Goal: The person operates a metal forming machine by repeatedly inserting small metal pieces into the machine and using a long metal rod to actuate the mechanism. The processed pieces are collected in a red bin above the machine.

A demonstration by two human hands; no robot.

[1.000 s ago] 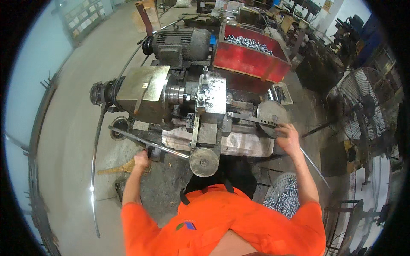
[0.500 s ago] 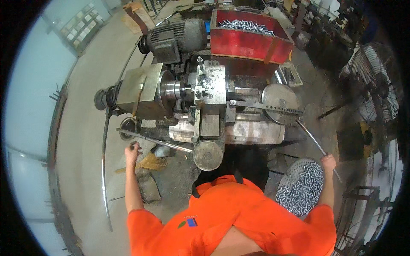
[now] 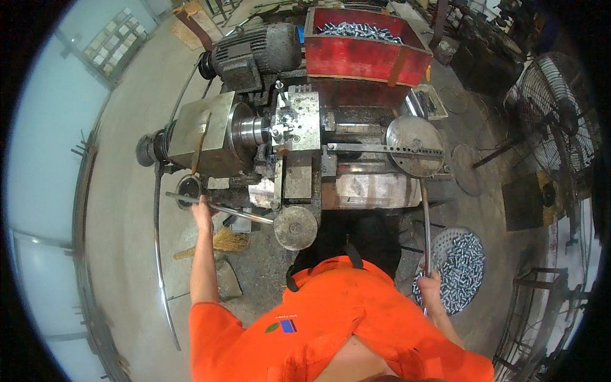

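Observation:
A small metal lathe stands before me, with a boxy spindle housing (image 3: pixel 194 143), a shiny chuck end (image 3: pixel 250 130) and a tool block (image 3: pixel 304 127) on its slide. My left hand (image 3: pixel 202 215) is closed around a long steel lever (image 3: pixel 245 215) that runs to a small round disc (image 3: pixel 296 227) at the front. On the right, my right hand (image 3: pixel 430 288) grips a second steel lever (image 3: pixel 426 223), which hangs toward me from a larger disc (image 3: pixel 407 135). A flat bar with holes (image 3: pixel 375 148) links that disc to the slide.
Behind the lathe are a motor (image 3: pixel 264 54) and a red bin (image 3: pixel 363 62) of metal pieces. A perforated round tray (image 3: pixel 440 240) of similar pieces stands beside my right hand. A fan (image 3: pixel 557 114) is at the far right; a straw broom (image 3: pixel 229 240) lies at lower left.
My right hand has swung its lever toward me and leftward. My left hand, before just off its lever, now holds it. The view has shifted slightly.

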